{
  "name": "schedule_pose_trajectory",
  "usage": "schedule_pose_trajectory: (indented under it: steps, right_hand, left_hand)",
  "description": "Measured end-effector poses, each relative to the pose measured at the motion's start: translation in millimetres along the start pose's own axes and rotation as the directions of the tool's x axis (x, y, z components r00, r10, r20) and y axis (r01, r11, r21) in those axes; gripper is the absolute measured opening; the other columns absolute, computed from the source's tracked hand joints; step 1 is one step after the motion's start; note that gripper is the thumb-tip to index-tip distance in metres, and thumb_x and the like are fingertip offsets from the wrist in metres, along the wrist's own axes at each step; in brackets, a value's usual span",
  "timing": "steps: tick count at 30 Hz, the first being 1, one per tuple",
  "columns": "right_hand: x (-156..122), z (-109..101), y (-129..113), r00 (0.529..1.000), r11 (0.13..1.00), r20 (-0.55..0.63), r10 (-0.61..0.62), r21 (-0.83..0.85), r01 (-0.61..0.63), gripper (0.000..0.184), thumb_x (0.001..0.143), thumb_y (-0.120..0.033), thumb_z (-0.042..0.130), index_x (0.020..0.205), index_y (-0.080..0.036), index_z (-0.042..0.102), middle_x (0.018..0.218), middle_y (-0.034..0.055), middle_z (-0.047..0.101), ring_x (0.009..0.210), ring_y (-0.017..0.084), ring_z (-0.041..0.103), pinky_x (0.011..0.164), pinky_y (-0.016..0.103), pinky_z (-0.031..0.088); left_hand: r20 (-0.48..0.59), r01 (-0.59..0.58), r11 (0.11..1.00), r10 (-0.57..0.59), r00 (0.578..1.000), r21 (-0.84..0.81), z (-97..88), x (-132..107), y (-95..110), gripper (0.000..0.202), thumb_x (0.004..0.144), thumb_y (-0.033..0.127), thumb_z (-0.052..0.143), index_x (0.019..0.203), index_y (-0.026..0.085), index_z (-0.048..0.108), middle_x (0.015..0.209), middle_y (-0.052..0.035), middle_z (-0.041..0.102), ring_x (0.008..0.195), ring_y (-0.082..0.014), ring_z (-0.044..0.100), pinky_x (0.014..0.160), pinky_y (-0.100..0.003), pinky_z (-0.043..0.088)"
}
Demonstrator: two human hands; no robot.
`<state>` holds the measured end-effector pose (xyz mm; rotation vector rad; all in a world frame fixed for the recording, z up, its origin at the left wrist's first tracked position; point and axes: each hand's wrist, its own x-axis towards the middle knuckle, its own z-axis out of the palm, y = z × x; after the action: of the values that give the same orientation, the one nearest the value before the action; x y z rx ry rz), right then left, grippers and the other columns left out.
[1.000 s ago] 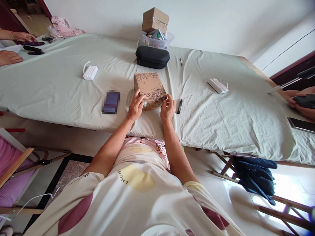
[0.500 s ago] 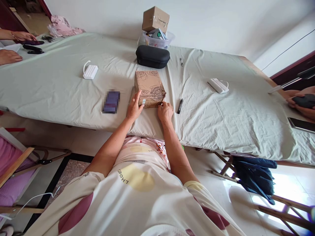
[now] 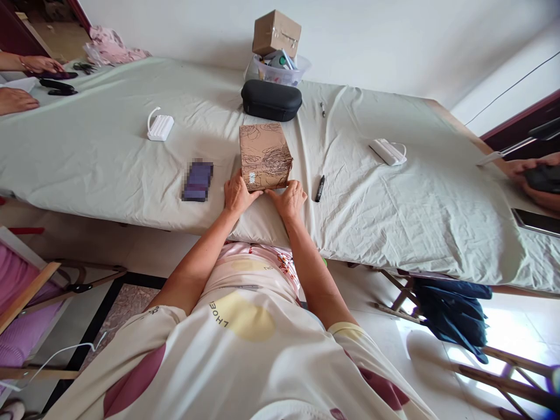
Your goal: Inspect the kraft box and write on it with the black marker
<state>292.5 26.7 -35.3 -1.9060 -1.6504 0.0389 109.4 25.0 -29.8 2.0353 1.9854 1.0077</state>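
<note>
A brown cardboard box printed with rose outlines stands on the sheet-covered table right in front of me. My left hand presses against the box's near left bottom corner. At the near right bottom edge, my right hand touches the box with fingers curled toward it. Both hands grip the box's near face from below. A black marker lies just right of my right hand.
A dark blurred phone lies left of the box. A black zip case sits behind it, with a clear tub and a small carton farther back. Two white chargers flank them. Other people's hands work at both ends.
The box has been turned so its short face points at me. Both hands slid down from its sides to its near bottom edge and moved closer together.
</note>
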Motion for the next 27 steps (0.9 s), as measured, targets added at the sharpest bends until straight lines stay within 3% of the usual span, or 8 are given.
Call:
schedule_pose_trajectory:
  steps: [3,7,12,18,27]
  right_hand:
    - [-1,4,-1,0.997,1.0,-0.079,-0.015,0.024,0.016,0.061,0.091,-0.068,0.073,0.121,-0.017,0.055,0.126,0.0186,0.067,0.121,0.035,0.063,0.106,0.05,0.045]
    - [1,7,1,0.996,0.998,-0.081,-0.033,0.059,0.037,0.055,0.093,-0.064,0.073,0.118,-0.018,0.056,0.122,0.0166,0.069,0.12,0.034,0.063,0.107,0.05,0.045]
    - [5,10,9,0.997,0.991,-0.048,-0.061,0.12,0.066,0.036,0.098,-0.05,0.069,0.115,-0.02,0.059,0.122,0.0146,0.071,0.118,0.03,0.065,0.108,0.048,0.045]
    - [11,7,15,0.997,0.973,-0.032,-0.064,0.219,0.069,0.016,0.101,-0.031,0.059,0.114,-0.023,0.065,0.119,0.0114,0.076,0.115,0.028,0.07,0.108,0.047,0.048]
    - [14,-2,13,1.0,0.975,0.012,0.028,0.22,-0.03,0.028,0.101,-0.02,0.045,0.114,-0.021,0.07,0.12,0.0126,0.078,0.115,0.027,0.071,0.107,0.041,0.05]
  left_hand:
    - [-0.036,0.036,0.999,-0.036,0.999,0.0,-3.5,-1,3,0.101,0.081,0.055,0.092,0.156,0.006,0.045,0.156,-0.0319,0.06,0.146,-0.043,0.06,0.121,-0.049,0.048]
    - [-0.052,0.065,0.998,-0.065,0.996,-0.011,-6.7,0,5,0.1,0.08,0.052,0.095,0.155,0.007,0.046,0.153,-0.0309,0.062,0.142,-0.0428,0.064,0.117,-0.048,0.051]
    - [-0.066,0.114,0.993,-0.116,0.991,-0.033,-9.7,2,6,0.096,0.077,0.043,0.099,0.152,0.009,0.049,0.148,-0.0279,0.068,0.136,-0.041,0.069,0.114,-0.046,0.054]
    - [-0.054,0.093,0.995,-0.094,0.994,-0.033,-7.4,3,-1,0.075,0.087,0.04,0.091,0.148,0.014,0.055,0.14,-0.0234,0.074,0.132,-0.0381,0.072,0.112,-0.044,0.055]
    - [0.018,0.072,0.997,-0.072,0.997,-0.029,-0.6,5,-9,0.056,0.104,0.042,0.07,0.151,0.015,0.056,0.131,-0.0187,0.079,0.118,-0.0341,0.078,0.102,-0.038,0.059]
